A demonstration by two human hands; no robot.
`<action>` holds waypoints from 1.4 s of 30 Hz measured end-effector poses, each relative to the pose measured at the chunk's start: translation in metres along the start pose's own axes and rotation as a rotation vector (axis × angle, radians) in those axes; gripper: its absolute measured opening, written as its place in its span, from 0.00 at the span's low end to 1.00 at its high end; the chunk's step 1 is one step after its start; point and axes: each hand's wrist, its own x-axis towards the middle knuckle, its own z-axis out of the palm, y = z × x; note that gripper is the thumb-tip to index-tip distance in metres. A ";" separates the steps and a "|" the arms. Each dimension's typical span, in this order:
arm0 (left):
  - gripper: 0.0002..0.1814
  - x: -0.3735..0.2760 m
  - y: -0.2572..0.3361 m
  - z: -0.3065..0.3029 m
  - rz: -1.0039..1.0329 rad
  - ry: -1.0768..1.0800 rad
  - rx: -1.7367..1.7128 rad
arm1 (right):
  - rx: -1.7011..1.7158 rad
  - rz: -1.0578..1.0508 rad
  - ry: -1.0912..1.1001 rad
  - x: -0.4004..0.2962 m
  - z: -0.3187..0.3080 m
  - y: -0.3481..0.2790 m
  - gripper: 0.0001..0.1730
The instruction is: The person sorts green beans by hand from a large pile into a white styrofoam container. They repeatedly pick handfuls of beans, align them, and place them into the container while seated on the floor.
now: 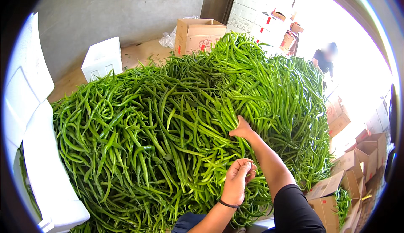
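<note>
A large heap of long green chili peppers point(176, 122) spreads before me. My right hand point(242, 128) reaches into the middle of the heap, its fingers around a small bunch of peppers point(228, 114) that point up and away from me. Nearer to my body, my left hand point(239, 177) hovers over the front of the heap, fingers curled and thumb against the fingertips, with nothing visible in it. A dark band point(228, 204) circles the left wrist.
White foam boxes point(53, 163) border the heap at left; another foam box point(102, 57) stands behind it. An open cardboard carton point(202, 35) is at the back. More cartons point(328, 211), one holding peppers, line the right. Another person point(325, 59) is beyond the heap.
</note>
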 end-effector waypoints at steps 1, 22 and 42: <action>0.05 -0.001 0.000 0.000 0.002 -0.008 -0.008 | 0.085 -0.046 0.016 -0.001 -0.001 0.002 0.54; 0.06 -0.015 -0.011 0.004 0.114 0.101 -0.042 | 0.985 -0.187 0.067 -0.104 -0.197 -0.063 0.27; 0.12 -0.139 -0.030 -0.003 0.049 -0.283 0.438 | 2.212 -0.488 -0.400 -0.365 -0.133 -0.008 0.35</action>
